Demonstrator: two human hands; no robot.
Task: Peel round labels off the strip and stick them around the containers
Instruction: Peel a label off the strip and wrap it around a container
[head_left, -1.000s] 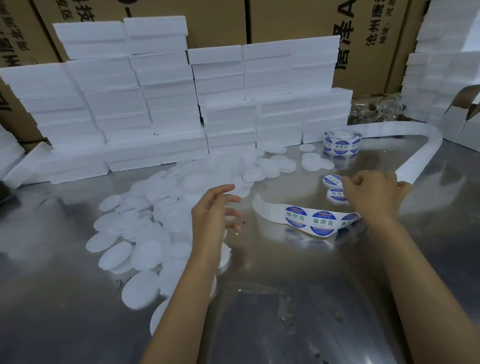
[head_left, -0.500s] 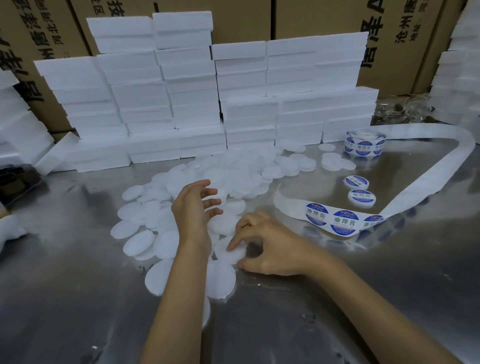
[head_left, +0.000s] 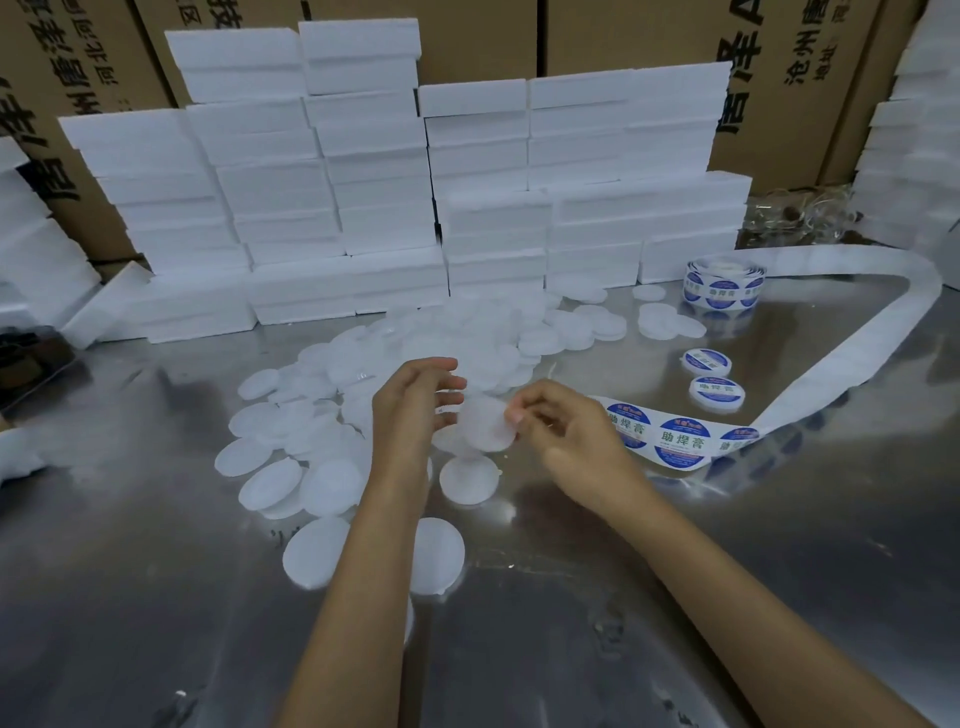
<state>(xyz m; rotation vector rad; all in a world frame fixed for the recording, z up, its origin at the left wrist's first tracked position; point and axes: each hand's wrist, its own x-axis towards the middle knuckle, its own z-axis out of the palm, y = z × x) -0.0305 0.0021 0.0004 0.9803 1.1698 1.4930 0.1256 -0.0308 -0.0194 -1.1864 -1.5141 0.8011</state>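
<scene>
A round white container lid (head_left: 483, 426) is held up above the metal table (head_left: 675, 597) between both hands. My right hand (head_left: 566, 441) pinches its right edge. My left hand (head_left: 410, 405) touches its left side with fingers spread. Just right of my right hand lies the label strip (head_left: 680, 441) with round blue labels on it; its bare white backing (head_left: 841, 353) loops away to the far right. Two labelled containers (head_left: 707, 362) (head_left: 717, 393) sit beyond the strip. A heap of plain white lids (head_left: 322, 447) spreads left and behind my hands.
A roll of blue labels (head_left: 724, 286) stands at the back right. Stacks of white boxes (head_left: 332, 208) wall off the back of the table, with brown cartons (head_left: 649, 36) behind them. More white boxes (head_left: 914, 156) rise at the right edge.
My right hand has lifted one white lid off the heap and brought it up between both hands. My left hand has moved right and up to meet it.
</scene>
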